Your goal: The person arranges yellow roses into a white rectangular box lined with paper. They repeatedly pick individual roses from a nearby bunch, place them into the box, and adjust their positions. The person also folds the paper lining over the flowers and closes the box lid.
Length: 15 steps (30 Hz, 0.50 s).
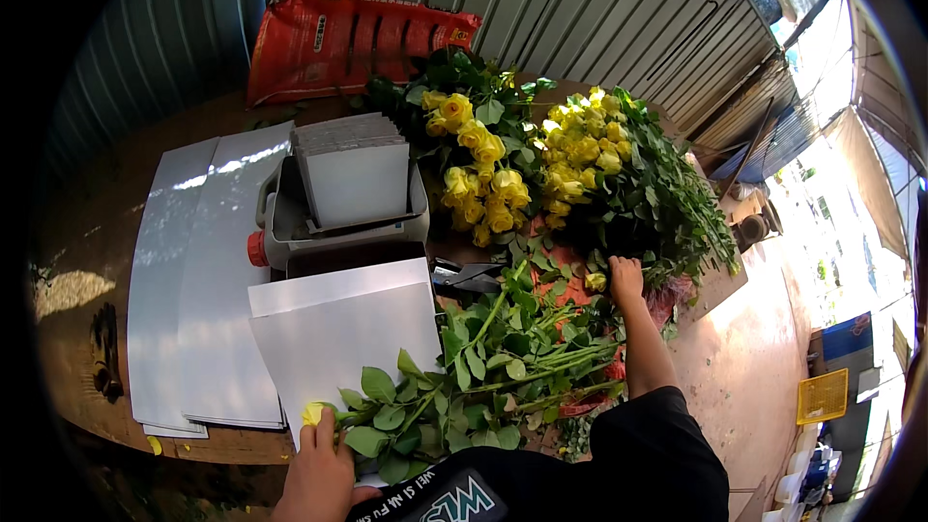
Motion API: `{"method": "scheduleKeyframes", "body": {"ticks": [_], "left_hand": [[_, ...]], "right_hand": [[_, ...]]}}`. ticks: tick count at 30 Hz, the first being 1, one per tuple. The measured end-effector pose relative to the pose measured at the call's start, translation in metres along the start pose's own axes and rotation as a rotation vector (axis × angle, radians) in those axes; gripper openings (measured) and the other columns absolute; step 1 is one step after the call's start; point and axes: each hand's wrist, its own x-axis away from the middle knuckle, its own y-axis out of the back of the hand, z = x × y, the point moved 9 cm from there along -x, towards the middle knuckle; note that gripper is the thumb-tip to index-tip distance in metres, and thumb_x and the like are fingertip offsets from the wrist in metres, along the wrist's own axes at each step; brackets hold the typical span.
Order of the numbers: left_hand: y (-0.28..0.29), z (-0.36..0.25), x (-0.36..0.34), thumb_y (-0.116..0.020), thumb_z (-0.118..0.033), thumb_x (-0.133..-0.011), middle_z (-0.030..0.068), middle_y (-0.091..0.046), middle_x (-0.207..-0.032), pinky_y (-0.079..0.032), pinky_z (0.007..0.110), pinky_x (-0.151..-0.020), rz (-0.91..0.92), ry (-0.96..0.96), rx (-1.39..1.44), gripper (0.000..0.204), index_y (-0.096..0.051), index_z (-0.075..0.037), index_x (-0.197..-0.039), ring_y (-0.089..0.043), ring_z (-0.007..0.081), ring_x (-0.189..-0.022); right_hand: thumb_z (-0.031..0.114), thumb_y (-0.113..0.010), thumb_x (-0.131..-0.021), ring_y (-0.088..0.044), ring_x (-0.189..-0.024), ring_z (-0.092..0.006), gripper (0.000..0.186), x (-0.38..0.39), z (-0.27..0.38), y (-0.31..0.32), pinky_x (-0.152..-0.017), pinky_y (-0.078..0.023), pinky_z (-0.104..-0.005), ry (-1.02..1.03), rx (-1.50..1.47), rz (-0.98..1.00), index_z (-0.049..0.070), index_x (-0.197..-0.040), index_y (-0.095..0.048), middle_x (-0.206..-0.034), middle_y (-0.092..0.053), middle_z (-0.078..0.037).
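Observation:
At the lower left, my left hand (321, 469) is closed at the head of a yellow rose (314, 413), on the near corner of the white cardboard sheets (348, 338). Leafy green stems (483, 387) stretch from there to the right across the table. My right hand (626, 275) reaches out to the foot of the large heap of yellow roses (585, 150), its fingers curled. What they hold, if anything, is hidden among the dark leaves. A single yellow rosebud (595, 282) sits just left of that hand.
A cut-open grey plastic jug (418, 217) with a red cap holds a stack of cards (353, 184). Pruning shears (469, 275) lie beside it. Long white boards (184, 280) cover the left side. Behind are a red sack (358, 48) and a corrugated metal wall (541, 10).

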Motion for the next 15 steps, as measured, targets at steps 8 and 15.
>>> {"method": "scheduleKeyframes", "body": {"ticks": [8,15], "left_hand": [[0.008,0.000,-0.001,-0.077,-0.017,-0.055,0.0237,-0.034,-0.126,-0.037,0.043,-0.092,-0.127,0.059,0.194,0.066,-0.050,0.003,-0.111,-0.038,0.0403,-0.110],[0.012,0.003,-0.002,-0.077,-0.015,-0.054,0.0223,-0.034,-0.128,-0.036,0.044,-0.094,-0.171,0.080,0.236,0.073,-0.045,-0.002,-0.118,-0.038,0.0406,-0.111]], "right_hand": [[0.009,-0.053,-0.078,-0.059,-0.080,-0.0337,0.027,-0.100,-0.090,0.185,-0.066,-0.046,-0.0418,-0.480,-0.265,-0.458,0.011,-0.104,-0.048,-0.098,-0.056,-0.012],[0.015,-0.043,-0.083,-0.052,-0.104,-0.0333,0.029,-0.130,-0.198,0.065,-0.084,-0.043,-0.0425,-0.820,-0.295,0.046,0.005,-0.110,-0.048,-0.114,-0.053,-0.018]]}}
